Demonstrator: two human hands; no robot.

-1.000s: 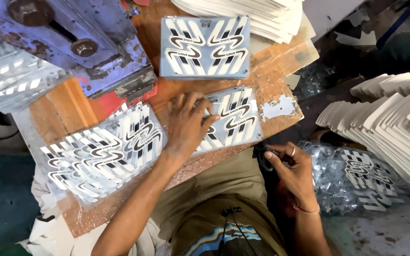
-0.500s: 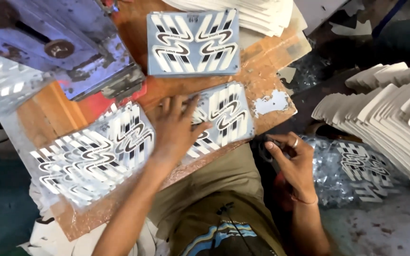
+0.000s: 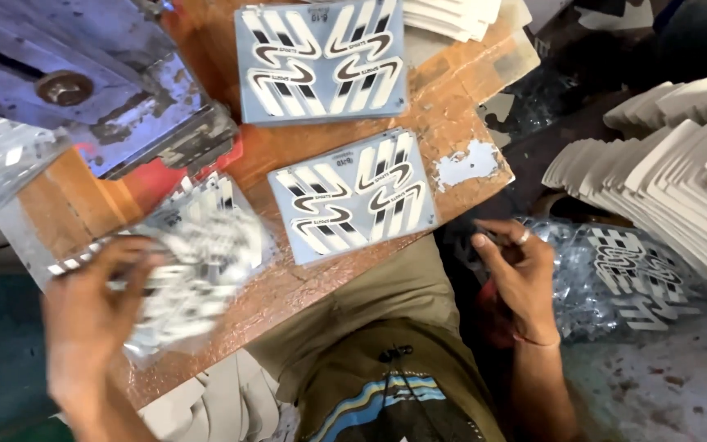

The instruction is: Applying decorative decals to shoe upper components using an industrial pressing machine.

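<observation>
So there are three of those grey sheets with white wavy cut-outs on the orange-brown surface (image 3: 304, 270). The top sheet (image 3: 321, 61) lies flat at the far edge, the middle sheet (image 3: 353, 196) sits just below it at a tilt, and the third sheet (image 3: 194, 254) is at the near-left corner, pretty blurred. The left hand (image 3: 96, 315) is spread over that blurred one, fingers gripping its left edge. The right hand (image 3: 517, 270) is off the surface, fingers loosely curled; can't tell if it's pinching anything. One blue metal press (image 3: 92, 82) sits up left, and a fanned stack of white pieces (image 3: 681, 155) is off to the right.
</observation>
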